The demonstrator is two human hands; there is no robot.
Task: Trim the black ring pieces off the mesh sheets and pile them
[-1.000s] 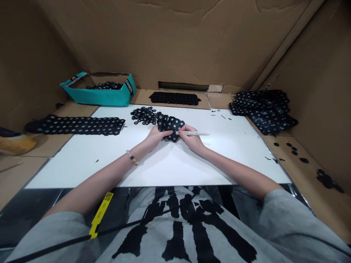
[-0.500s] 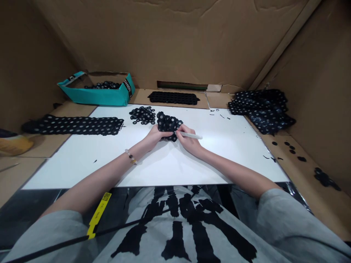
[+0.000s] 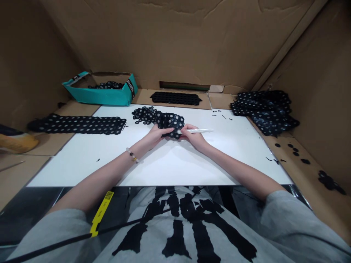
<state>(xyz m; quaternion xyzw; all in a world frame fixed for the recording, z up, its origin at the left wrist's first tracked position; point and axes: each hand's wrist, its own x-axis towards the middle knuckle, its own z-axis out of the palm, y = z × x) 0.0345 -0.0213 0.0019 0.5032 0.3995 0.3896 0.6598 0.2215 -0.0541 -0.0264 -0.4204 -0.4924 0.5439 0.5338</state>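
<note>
Between my hands is a black sheet with pale round dots (image 3: 173,121), bunched and lifted a little off the white board (image 3: 170,164). My left hand (image 3: 158,134) grips its left and lower edge, thumb on top. In my right hand (image 3: 194,137) is a thin white pen-like tool (image 3: 201,130), its tip end at the sheet's right side; the fingers are pinched round it and touch the sheet's edge. Just behind and left lies a pile of small black rings or discs with pale centres (image 3: 145,115), partly covered by the sheet.
A teal-edged box (image 3: 101,94) with more dotted pieces stands at the back left. A long dotted strip (image 3: 79,125) lies left, a black strip (image 3: 176,98) at the back, stacked dotted sheets (image 3: 264,109) at right. Black scraps (image 3: 296,150) lie on the right cardboard. Cardboard walls surround the board.
The white tool has swung to lie flatter, pointing more to the right. The sheet is turned and spread more, showing more dots. The view has shifted slightly.
</note>
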